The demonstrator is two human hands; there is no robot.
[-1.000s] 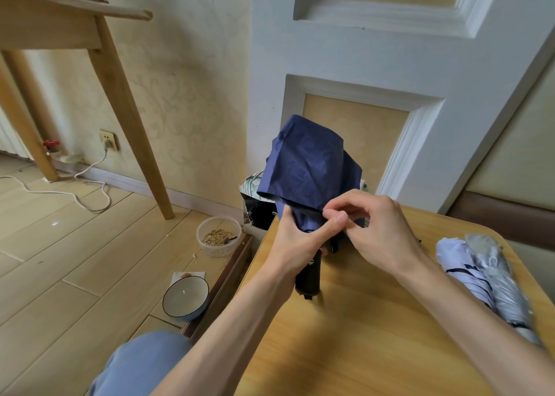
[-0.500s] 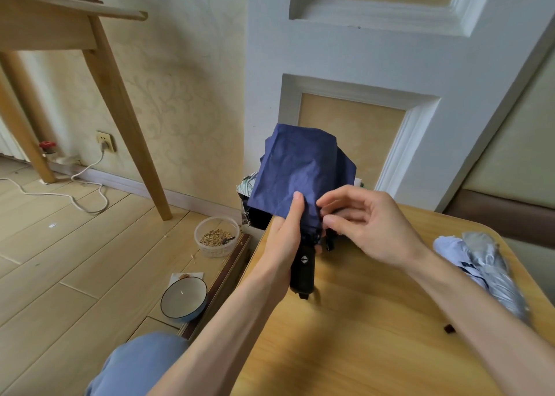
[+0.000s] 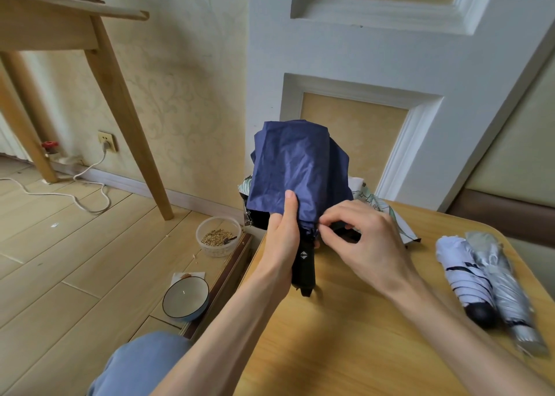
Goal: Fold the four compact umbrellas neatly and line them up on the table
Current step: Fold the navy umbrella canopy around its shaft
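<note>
Navy umbrella is held upright over the left side of the table, its black handle pointing down and its canopy bunched loosely above. It is gripped by the left hand, whose fingers are curled round the neck where handle meets cloth while the thumb is laid flat up the fabric. The lower hem is pinched by the right hand, thumb and fingertips closed together; whether a strap or only a fold is caught there cannot be told. The task is judged roughly half done: a white umbrella and a silver umbrella are rolled tight and laid touching side by side at the table's right edge, whereas the navy one is not yet wrapped and a patterned umbrella is seen lying slack at the far edge behind the hands. The navy cloth is thin, matte and heavily creased; the handle is smooth, hard and boxy, marked with a small pale diamond. The silver canopy is glossy and pleated, the white one banded by dark trim. The table is pale wood, round-cornered.
</note>
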